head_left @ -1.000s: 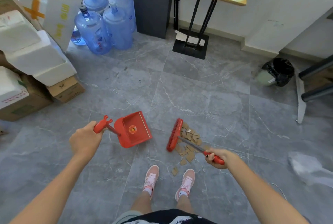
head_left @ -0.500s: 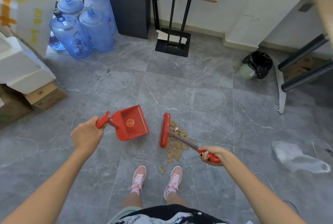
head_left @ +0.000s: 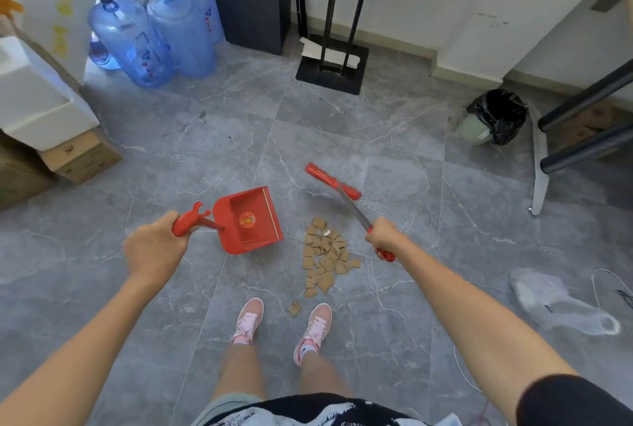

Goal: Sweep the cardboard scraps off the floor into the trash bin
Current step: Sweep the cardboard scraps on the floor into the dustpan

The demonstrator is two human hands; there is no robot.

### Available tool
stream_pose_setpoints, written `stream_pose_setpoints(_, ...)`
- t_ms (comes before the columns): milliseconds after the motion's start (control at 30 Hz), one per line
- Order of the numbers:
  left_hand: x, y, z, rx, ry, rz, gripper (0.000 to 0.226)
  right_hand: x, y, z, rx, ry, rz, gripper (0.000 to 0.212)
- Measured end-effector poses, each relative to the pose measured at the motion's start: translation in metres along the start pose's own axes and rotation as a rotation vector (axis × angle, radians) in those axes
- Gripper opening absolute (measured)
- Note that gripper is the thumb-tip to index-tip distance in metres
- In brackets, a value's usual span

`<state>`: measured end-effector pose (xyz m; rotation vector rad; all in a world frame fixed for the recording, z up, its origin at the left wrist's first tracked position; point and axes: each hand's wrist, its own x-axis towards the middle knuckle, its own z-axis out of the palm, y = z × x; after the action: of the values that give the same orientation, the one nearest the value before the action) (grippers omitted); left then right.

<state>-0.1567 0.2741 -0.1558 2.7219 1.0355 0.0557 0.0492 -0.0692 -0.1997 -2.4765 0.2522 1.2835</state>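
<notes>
A pile of brown cardboard scraps (head_left: 325,256) lies on the grey tile floor just ahead of my feet, with one stray scrap (head_left: 294,308) between my shoes. My left hand (head_left: 156,247) grips the handle of a red dustpan (head_left: 250,219), which sits left of the pile with its mouth facing the scraps. My right hand (head_left: 383,235) holds the red brush (head_left: 334,182) by its handle; the brush head is lifted beyond the pile, away from the scraps. The trash bin (head_left: 495,117), lined with a black bag, stands at the far right by the wall.
Blue water jugs (head_left: 137,38) and stacked boxes (head_left: 78,155) crowd the left side. A black table base (head_left: 330,64) stands ahead. Dark chair legs (head_left: 582,124) reach in at the right near the bin. A clear plastic bag (head_left: 561,305) lies on the floor at right.
The brush head has left the left edge of the pile and swung up and away to the far side of the scraps. The dustpan stays left of the pile.
</notes>
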Motion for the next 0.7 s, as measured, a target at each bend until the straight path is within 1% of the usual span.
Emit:
stream_pose_setpoints(33, -0.002, -0.001, 0.0, 0.005, 0.0, 0.003, 0.041, 0.004, -0.003, 0.004, -0.09, 0.032, -0.011, 0.006)
stream_pose_setpoints(133, -0.007, -0.004, 0.002, 0.021, -0.02, 0.016, 0.041, 0.012, 0.003, 0.023, -0.256, 0.054, -0.036, 0.022)
stream_pose_setpoints(233, -0.006, -0.014, 0.004, 0.033, -0.048, 0.035, 0.041, 0.005, 0.035, 0.051, -0.391, 0.026, -0.042, 0.031)
stream_pose_setpoints(333, -0.004, -0.029, 0.005, 0.046, -0.081, 0.05, 0.039, -0.02, 0.078, 0.088, -0.469, -0.032, 0.003, 0.033)
stream_pose_setpoints(467, -0.003, -0.044, 0.001, 0.048, -0.107, 0.09, 0.038, -0.058, 0.111, 0.126, -0.44, -0.078, 0.042, 0.031)
stream_pose_setpoints(500, -0.002, -0.048, 0.0, 0.041, -0.112, 0.098, 0.039, -0.064, 0.113, 0.13, -0.412, -0.08, 0.044, 0.026)
stream_pose_setpoints(567, 0.0, -0.056, -0.002, 0.036, -0.121, 0.121, 0.041, -0.075, 0.11, 0.134, -0.315, -0.066, 0.048, 0.008)
stream_pose_setpoints(600, 0.001, -0.06, -0.003, 0.035, -0.122, 0.14, 0.042, -0.081, 0.107, 0.135, -0.275, -0.048, 0.044, 0.005)
stream_pose_setpoints(667, 0.002, -0.067, -0.005, 0.018, -0.124, 0.171, 0.041, -0.094, 0.106, 0.141, -0.235, -0.018, 0.036, 0.018)
stream_pose_setpoints(700, 0.003, -0.071, -0.006, 0.011, -0.132, 0.183, 0.041, -0.104, 0.106, 0.146, -0.223, -0.021, 0.033, 0.019)
